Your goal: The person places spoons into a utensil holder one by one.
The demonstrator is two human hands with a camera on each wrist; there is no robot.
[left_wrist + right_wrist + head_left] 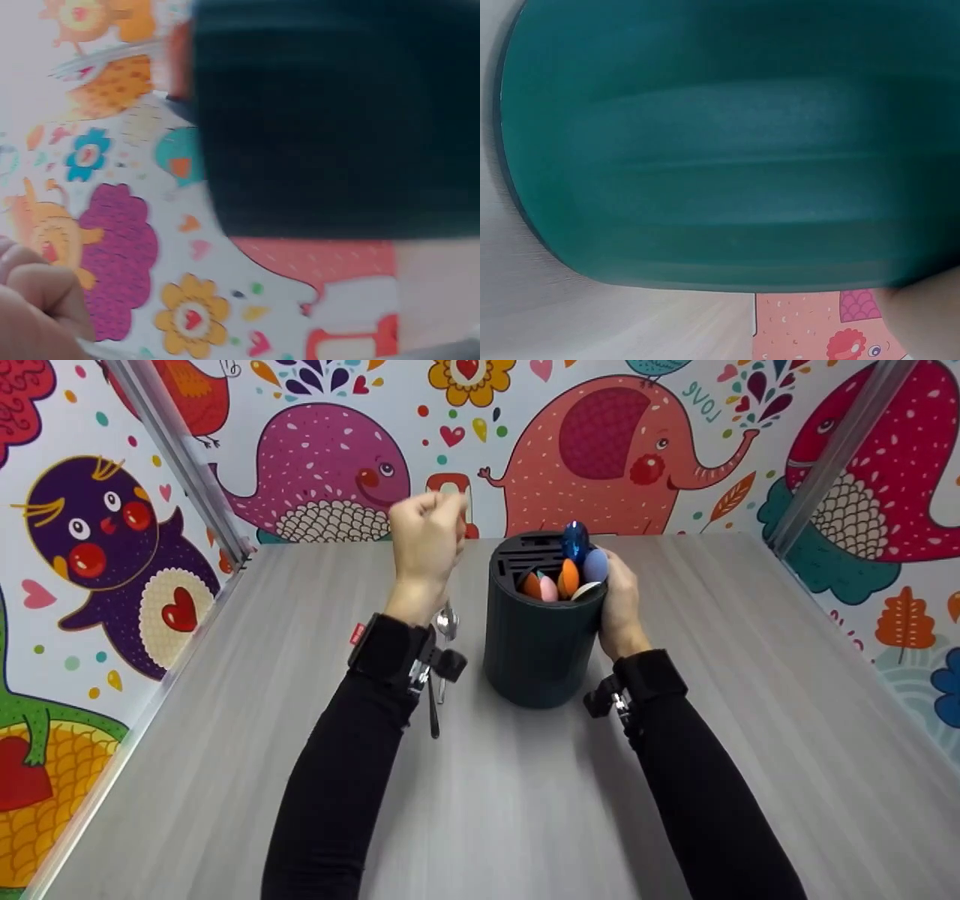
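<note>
Head view, holder: I see one dark green utensil holder (pixel 536 637) upright mid-desk (pixel 750 750), its long axis vertical.
Head view, right hand: my right hand (pixel 619 604) sits at the holder's 3 o'clock, fingers wrapped on its upper wall, steadying it.
Head view, left hand: my left hand (pixel 426 544) is raised at the holder's 10 o'clock, fingers bunched together; blurred, so I cannot tell whether that grip pinches anything.
Head view, loose cutlery: one metal spoon (pixel 447 624) and one dark handle (pixel 433 716) lie at the holder's 9 o'clock, under the left wrist, long axes running 12 to 6. The left hand is the nearer.
Head view, count: about six coloured spoon ends (pixel 568 577) stand in the holder's mouth; exact number unclear.
Left wrist view: holder wall fills the 1 o'clock area, curled fingers (pixel 37 300) at 8 o'clock; very blurred.
Right wrist view: the holder's green wall (pixel 727 150) close up; no fingers shown.
</note>
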